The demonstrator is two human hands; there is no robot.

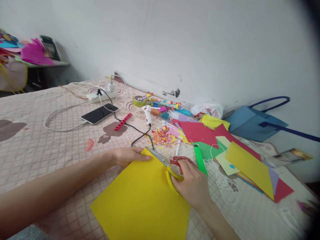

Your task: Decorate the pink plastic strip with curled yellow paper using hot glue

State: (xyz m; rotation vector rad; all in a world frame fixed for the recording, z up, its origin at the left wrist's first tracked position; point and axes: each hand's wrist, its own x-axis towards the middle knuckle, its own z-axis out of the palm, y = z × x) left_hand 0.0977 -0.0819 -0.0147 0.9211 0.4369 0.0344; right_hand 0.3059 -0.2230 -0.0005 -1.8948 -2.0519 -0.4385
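Observation:
A large yellow paper sheet [140, 200] lies on the patterned bedcover in front of me. My left hand [127, 155] rests flat on its far left corner, fingers stretched out, pinning it down. My right hand [193, 181] is closed on red-handled scissors [170, 162], whose blades point up and left along the sheet's far edge. A narrow curled yellow strip [170, 180] hangs loose from the sheet's edge just below the scissors.
A green marker [200, 160] and white string [221, 180] lie right of my hand. Coloured paper sheets [225, 146], paper scraps [163, 137], a white glue gun [148, 114], a phone [98, 114], a power strip [101, 95] and a blue bag [252, 125] lie beyond.

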